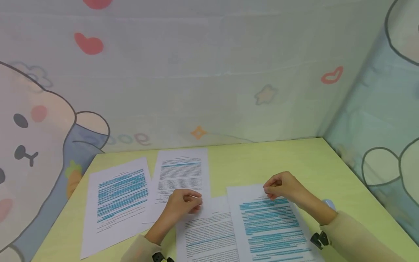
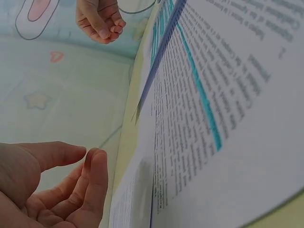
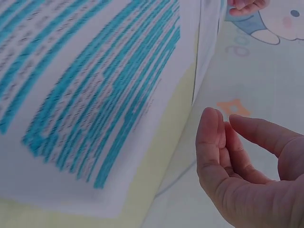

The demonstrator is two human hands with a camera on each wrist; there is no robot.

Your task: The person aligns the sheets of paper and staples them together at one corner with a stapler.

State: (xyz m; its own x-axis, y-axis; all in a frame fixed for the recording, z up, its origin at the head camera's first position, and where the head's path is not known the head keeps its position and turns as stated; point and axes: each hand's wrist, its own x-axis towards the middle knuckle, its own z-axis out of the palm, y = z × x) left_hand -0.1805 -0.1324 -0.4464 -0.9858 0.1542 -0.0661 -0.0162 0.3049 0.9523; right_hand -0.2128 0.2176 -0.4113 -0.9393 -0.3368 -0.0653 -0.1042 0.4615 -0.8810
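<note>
My left hand [image 1: 184,204] hovers over the printed sheets near the middle. Its thumb and index fingertips almost meet, with nothing between them, as the left wrist view shows. Below it lie a sheet with a few blue lines [image 1: 211,233] and the lower end of the back sheet [image 1: 181,171]. My right hand [image 1: 280,186] is above the top of a heavily blue-highlighted sheet [image 1: 271,225], which overlaps the sheet on its left. In the right wrist view the right hand [image 3: 237,161] has loosely bent fingers, apart from the paper, and holds nothing.
Another sheet with dense blue highlighting [image 1: 122,203] lies at the left of the yellow-green table [image 1: 262,160]. A small pale blue round object [image 1: 328,203] sits partly behind the right wrist. Printed cloth walls [image 1: 209,72] stand behind and at the sides.
</note>
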